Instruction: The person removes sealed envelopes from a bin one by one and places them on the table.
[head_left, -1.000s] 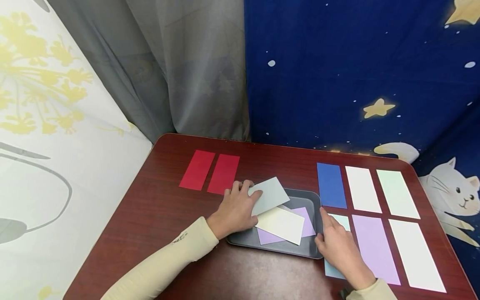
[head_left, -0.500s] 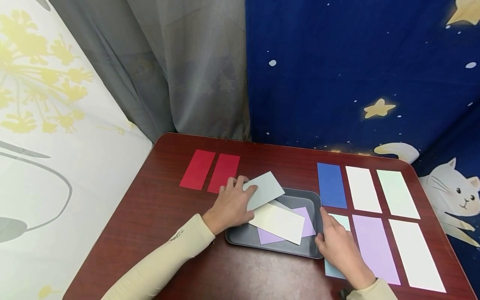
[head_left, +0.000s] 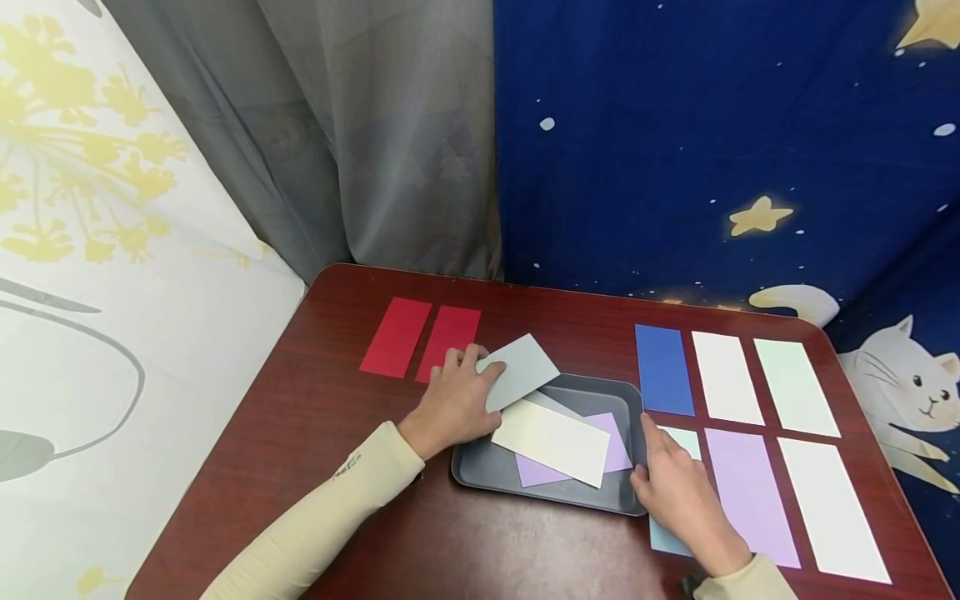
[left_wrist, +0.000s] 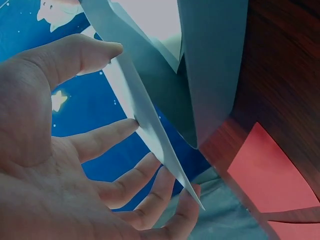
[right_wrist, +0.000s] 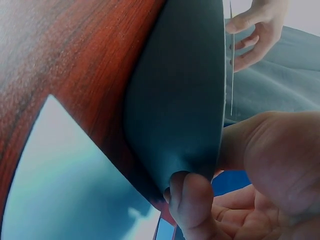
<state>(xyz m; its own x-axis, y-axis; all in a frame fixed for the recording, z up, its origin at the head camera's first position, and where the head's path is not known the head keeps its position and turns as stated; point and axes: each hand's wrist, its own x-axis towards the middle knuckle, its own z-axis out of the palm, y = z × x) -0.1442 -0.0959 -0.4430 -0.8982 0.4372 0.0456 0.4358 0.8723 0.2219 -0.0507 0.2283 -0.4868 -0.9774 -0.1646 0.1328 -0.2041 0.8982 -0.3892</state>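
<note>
Pale grey card (head_left: 517, 375): held in your left hand (head_left: 450, 404), pinched between thumb and fingers, over the tray's far left corner; contact below, cannot tell. Long axis slants from your left hand rightward and away from you. Left hand clearly nearer; right hand (head_left: 675, 492) apart, clamped on the right wall of the dark grey tray (head_left: 480, 472). Between your hands, inside: cream card (head_left: 553, 440) over lilac card (head_left: 618, 448). Beyond your left: two red cards (head_left: 395, 337) on the surface (head_left: 315, 417).

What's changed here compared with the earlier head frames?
The left hand has carried the pale grey card leftward and away from the person, uncovering more of the cream card. Nothing was newly gripped or released. The right hand still holds the tray; the red cards stayed put.
</note>
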